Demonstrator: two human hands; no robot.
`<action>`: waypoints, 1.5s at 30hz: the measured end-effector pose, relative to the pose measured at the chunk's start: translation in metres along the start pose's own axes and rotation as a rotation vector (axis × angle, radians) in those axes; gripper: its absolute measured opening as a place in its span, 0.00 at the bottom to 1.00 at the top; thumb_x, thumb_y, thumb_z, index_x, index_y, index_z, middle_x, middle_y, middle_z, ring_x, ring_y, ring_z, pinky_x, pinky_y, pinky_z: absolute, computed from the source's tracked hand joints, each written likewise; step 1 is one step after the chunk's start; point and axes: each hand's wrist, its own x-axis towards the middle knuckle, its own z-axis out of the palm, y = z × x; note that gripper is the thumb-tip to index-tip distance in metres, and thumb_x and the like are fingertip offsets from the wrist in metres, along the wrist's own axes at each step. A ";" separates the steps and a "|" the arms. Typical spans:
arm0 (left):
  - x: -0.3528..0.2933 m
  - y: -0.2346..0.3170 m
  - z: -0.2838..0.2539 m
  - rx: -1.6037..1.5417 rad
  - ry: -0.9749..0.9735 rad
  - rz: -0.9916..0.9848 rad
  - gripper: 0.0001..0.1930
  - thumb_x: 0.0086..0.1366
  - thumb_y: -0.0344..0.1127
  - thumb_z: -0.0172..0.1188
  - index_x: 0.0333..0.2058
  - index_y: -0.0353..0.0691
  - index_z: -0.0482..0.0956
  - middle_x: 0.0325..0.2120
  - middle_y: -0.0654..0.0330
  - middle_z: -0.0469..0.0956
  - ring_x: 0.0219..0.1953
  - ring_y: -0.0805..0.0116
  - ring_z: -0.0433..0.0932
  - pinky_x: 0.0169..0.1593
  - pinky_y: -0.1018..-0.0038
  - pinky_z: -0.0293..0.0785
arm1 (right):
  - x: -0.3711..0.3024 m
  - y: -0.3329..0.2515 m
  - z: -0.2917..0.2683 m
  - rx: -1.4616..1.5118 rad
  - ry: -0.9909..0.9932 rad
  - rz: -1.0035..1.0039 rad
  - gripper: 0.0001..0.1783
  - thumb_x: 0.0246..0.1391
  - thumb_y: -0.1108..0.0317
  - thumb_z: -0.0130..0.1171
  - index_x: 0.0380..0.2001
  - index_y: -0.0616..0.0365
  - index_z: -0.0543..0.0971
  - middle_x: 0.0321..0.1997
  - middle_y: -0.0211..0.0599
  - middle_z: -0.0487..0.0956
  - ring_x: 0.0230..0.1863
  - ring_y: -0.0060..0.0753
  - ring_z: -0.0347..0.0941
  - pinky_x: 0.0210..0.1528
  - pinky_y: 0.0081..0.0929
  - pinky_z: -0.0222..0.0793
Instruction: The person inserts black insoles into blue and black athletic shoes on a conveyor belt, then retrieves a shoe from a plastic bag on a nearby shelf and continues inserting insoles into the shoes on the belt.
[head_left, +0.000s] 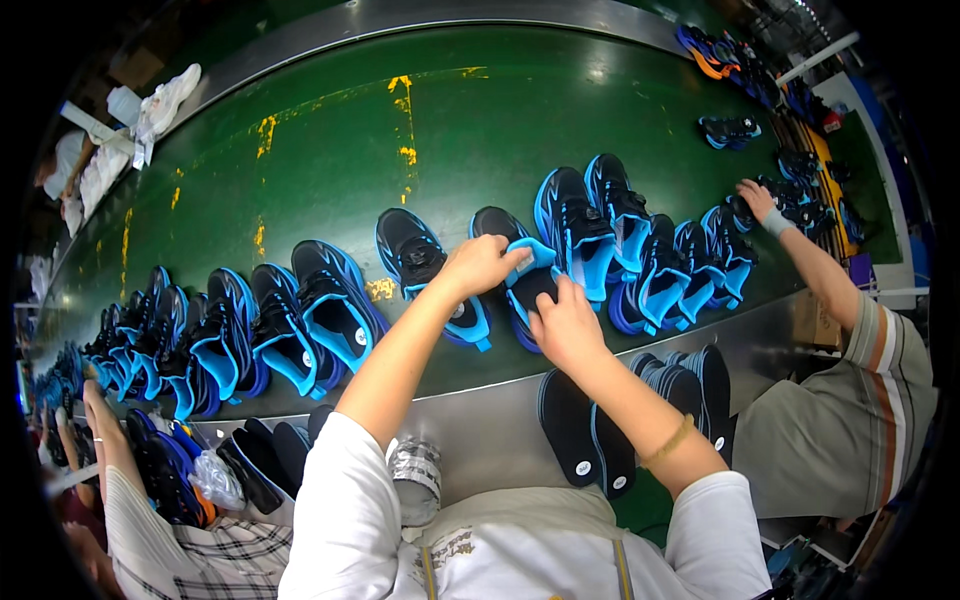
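A black sneaker with bright blue lining (496,224) stands on the green work surface in front of me. My left hand (480,268) is closed on its blue tongue (531,256), pulling the opening wide. Closed at the heel end of the opening is my right hand (570,326), thumb and fingers pinching a dark flat piece (532,287) that looks like an insole, partly inside the shoe. My fingers hide part of the heel. Close by on the left is another sneaker (410,243); to the right stands a taller pair (568,205).
Insoles (572,425) lie stacked on the metal edge (470,410) before me, near a roll of tape (415,480). Sneakers (325,285) line both sides. A co-worker's hand (758,200) reaches toward shoes at right; another person's arm (105,430) is at left.
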 end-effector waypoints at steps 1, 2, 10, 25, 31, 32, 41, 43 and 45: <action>-0.001 -0.001 -0.002 -0.057 -0.004 -0.042 0.26 0.56 0.55 0.50 0.24 0.31 0.74 0.21 0.45 0.74 0.28 0.52 0.74 0.34 0.64 0.67 | 0.004 -0.009 -0.017 -0.031 -0.173 0.107 0.14 0.43 0.64 0.54 0.28 0.66 0.74 0.37 0.53 0.70 0.40 0.49 0.67 0.40 0.36 0.68; -0.001 0.001 -0.001 -0.113 -0.017 -0.073 0.27 0.56 0.56 0.50 0.24 0.31 0.75 0.21 0.45 0.74 0.28 0.53 0.74 0.35 0.65 0.67 | 0.004 -0.013 -0.028 -0.067 -0.342 0.226 0.17 0.42 0.60 0.56 0.29 0.65 0.75 0.37 0.54 0.71 0.38 0.51 0.69 0.40 0.35 0.68; 0.001 -0.003 0.000 -0.191 -0.044 -0.115 0.29 0.57 0.57 0.49 0.24 0.28 0.74 0.19 0.46 0.73 0.26 0.59 0.73 0.33 0.66 0.67 | 0.017 0.002 -0.016 -0.112 -0.649 0.052 0.10 0.40 0.71 0.54 0.27 0.64 0.79 0.35 0.52 0.73 0.38 0.46 0.70 0.38 0.30 0.70; -0.004 0.007 0.014 0.025 0.075 -0.092 0.27 0.60 0.56 0.42 0.25 0.32 0.73 0.23 0.42 0.73 0.31 0.46 0.73 0.35 0.60 0.66 | 0.033 0.030 0.037 -0.095 -0.544 -0.122 0.12 0.46 0.66 0.49 0.29 0.62 0.76 0.37 0.44 0.75 0.39 0.41 0.69 0.42 0.33 0.65; -0.006 0.004 0.014 0.055 0.076 -0.068 0.26 0.61 0.55 0.42 0.25 0.33 0.71 0.21 0.43 0.73 0.30 0.46 0.73 0.34 0.59 0.66 | 0.041 0.022 0.030 -0.334 -0.934 -0.207 0.18 0.46 0.64 0.50 0.40 0.61 0.76 0.46 0.44 0.71 0.49 0.43 0.62 0.50 0.29 0.59; -0.007 0.005 0.013 0.048 0.069 -0.066 0.26 0.61 0.55 0.42 0.25 0.33 0.71 0.21 0.44 0.73 0.30 0.46 0.72 0.34 0.60 0.66 | 0.041 0.023 0.029 -0.356 -1.006 -0.212 0.19 0.46 0.65 0.51 0.42 0.60 0.76 0.48 0.44 0.69 0.51 0.44 0.60 0.51 0.28 0.57; -0.009 0.009 0.019 0.024 0.257 -0.031 0.21 0.59 0.51 0.48 0.32 0.34 0.70 0.24 0.47 0.74 0.30 0.48 0.74 0.34 0.61 0.68 | 0.063 0.026 0.028 -0.384 -1.087 -0.450 0.12 0.40 0.69 0.55 0.32 0.56 0.79 0.38 0.37 0.78 0.42 0.33 0.73 0.44 0.28 0.65; -0.006 0.008 0.022 -0.008 0.328 -0.018 0.19 0.58 0.48 0.51 0.35 0.35 0.68 0.26 0.48 0.75 0.31 0.49 0.74 0.34 0.62 0.69 | 0.054 0.033 0.027 -0.351 -1.088 -0.405 0.11 0.41 0.69 0.54 0.31 0.56 0.80 0.38 0.37 0.78 0.43 0.34 0.72 0.49 0.31 0.62; -0.004 0.004 0.026 -0.014 0.453 0.066 0.16 0.55 0.38 0.57 0.39 0.37 0.65 0.27 0.49 0.73 0.31 0.50 0.74 0.31 0.63 0.70 | 0.038 0.028 0.011 -0.305 -0.849 -0.495 0.17 0.47 0.61 0.45 0.28 0.59 0.80 0.39 0.41 0.77 0.47 0.35 0.70 0.61 0.38 0.45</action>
